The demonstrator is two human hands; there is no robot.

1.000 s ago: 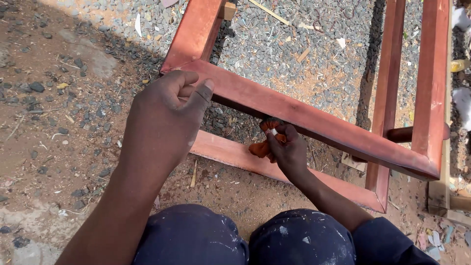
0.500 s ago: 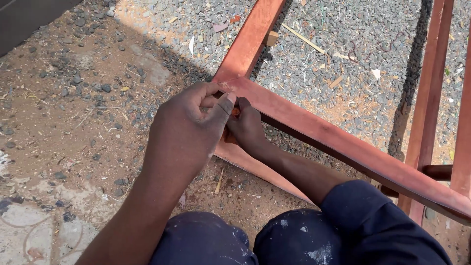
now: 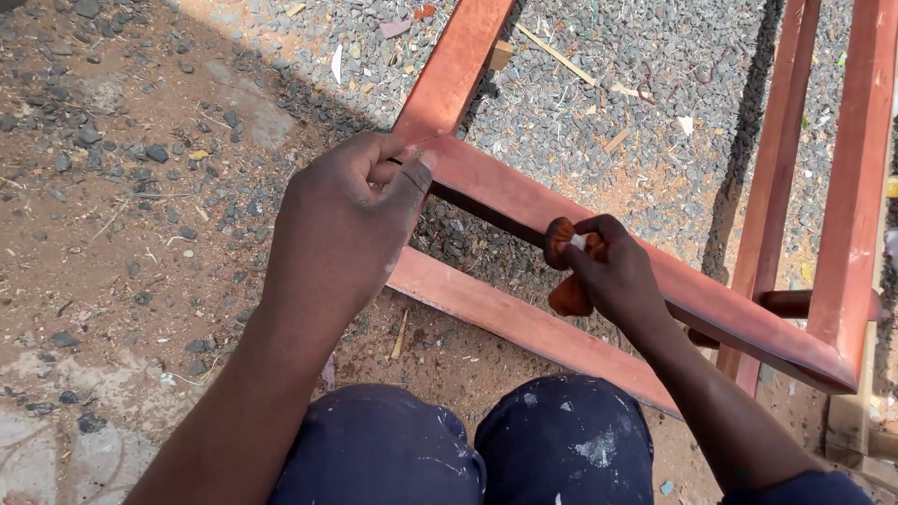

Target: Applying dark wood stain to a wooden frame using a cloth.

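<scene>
Right now your left hand (image 3: pixel 341 220) is closed around the upper rail (image 3: pixel 655 271) of the red-brown wooden frame (image 3: pixel 856 187), gripping it just beside the corner where it meets the side post (image 3: pixel 456 65); your thumb presses flat on the rail's top face. Your right hand (image 3: pixel 613 271) sits further along the same rail, fingers pinched tight on a small orange-brown cloth (image 3: pixel 561 281) — the wad is pressed against the rail's near edge and hangs a little below it. The frame lies tilted over the ground (image 3: pixel 122 187), which is bare reddish dirt on your left and grey gravel under and beyond the wood. A lower rail (image 3: pixel 524 323) runs parallel beneath the one you hold, just above your knees (image 3: pixel 468 449) — dark blue trousers flecked with pale paint. Wood chips and splinters are scattered across the gravel.
</scene>
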